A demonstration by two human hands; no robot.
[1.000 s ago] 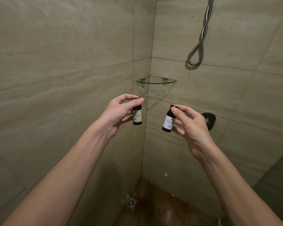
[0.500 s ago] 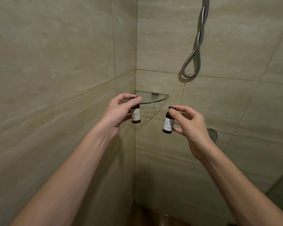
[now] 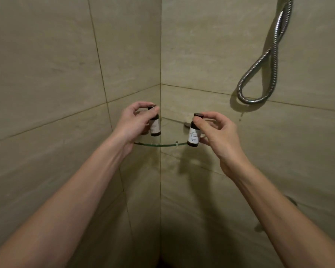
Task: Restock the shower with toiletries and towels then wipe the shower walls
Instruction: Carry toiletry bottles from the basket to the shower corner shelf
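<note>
Left bottle [image 3: 155, 126] pinched by left hand [image 3: 132, 122]; right bottle [image 3: 194, 135] by right hand [image 3: 219, 132]; white labels illegible.

This is a shower stall in a bathroom. Two walls of large beige, stone-look tiles [image 3: 46, 74] with dark grout lines meet in a corner at the middle of the frame. A ribbed metal shower hose [image 3: 249, 101] hangs in a loop at the upper right. A quarter-round glass shelf [image 3: 162, 145] sits in that corner, and two miniature toiletry bottles, the left bottle [image 3: 155, 126] and the right bottle [image 3: 193, 136], are held beside it.
</note>
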